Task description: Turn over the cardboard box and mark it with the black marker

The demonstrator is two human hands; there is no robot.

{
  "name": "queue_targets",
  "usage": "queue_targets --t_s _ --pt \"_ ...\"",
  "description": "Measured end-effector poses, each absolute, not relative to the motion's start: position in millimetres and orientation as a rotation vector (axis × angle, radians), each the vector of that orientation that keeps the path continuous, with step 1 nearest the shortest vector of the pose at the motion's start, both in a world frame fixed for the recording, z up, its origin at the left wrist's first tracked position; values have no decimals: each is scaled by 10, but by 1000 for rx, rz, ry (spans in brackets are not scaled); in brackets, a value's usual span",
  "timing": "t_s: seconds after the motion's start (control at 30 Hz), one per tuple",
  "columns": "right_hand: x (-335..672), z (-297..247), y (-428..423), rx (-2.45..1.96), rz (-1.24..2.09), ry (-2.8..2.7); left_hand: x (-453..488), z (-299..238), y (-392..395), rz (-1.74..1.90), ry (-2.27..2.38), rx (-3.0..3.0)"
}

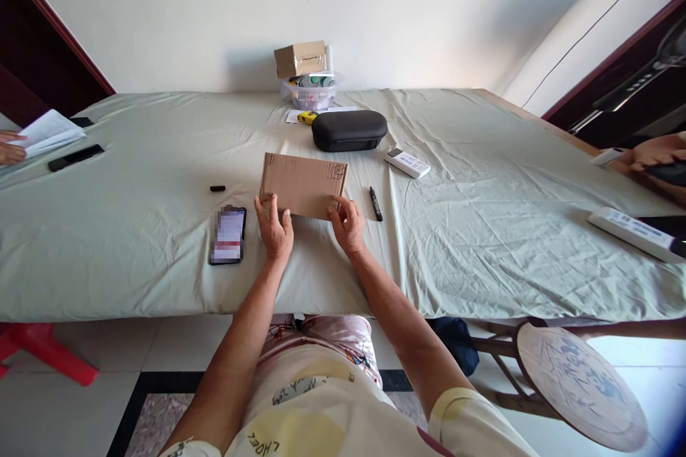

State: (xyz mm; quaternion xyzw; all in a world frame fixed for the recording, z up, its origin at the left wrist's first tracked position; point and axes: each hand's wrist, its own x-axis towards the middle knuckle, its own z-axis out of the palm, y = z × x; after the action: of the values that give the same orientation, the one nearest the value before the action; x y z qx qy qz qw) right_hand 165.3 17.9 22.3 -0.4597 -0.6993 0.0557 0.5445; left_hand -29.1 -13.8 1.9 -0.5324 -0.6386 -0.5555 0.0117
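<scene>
A flat brown cardboard box (303,183) lies on the green-sheeted table (161,243) in front of me. My left hand (275,230) grips its near left corner, thumb on top. At the near right corner my right hand (349,223) holds the edge with fingers curled over it. A smartphone (229,235) with a lit screen lies just left of my left hand. Right of the box rests a black marker (376,203), and its small black cap (217,188) lies apart to the left.
Behind the box sit a black zip case (349,130), a white remote (408,163), a yellow tape measure (307,117) and a plastic tub (312,94) with a small carton (300,58) on it. Other people's hands show at the left edge (9,148) and right edge (657,152). A round stool (582,385) stands lower right.
</scene>
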Motion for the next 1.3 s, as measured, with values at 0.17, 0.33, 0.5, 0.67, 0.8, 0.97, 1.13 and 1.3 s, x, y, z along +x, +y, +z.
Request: queue_targets --t_s 0.17,0.33,0.5,0.67,0.8,0.97,1.13,1.3 --pt "1628 244 129 -1024 184 -1654 -280 41 -151 -1724 -1999 -1693" --pt "1563 247 74 -973 259 -1638 -201 22 -171 -1689 -1891 -1918" --pt "1501 227 46 -896 301 -1670 -117 -15 -181 -1625 -1678 -2115" --pt "1505 228 55 -893 291 -1718 -84 -9 -190 -1600 -1644 -2132" --pt "1491 238 46 -845 273 -1758 -65 5 -186 -1626 -1606 -2095" --pt "1472 231 35 -731 271 -1868 -81 21 -177 -1644 -1656 -2061" --pt "1481 217 29 -680 215 -1961 -123 46 -162 -1675 -1633 -2041" --pt "1505 205 31 -786 168 -1980 -138 65 -130 -1698 -1639 -2029"
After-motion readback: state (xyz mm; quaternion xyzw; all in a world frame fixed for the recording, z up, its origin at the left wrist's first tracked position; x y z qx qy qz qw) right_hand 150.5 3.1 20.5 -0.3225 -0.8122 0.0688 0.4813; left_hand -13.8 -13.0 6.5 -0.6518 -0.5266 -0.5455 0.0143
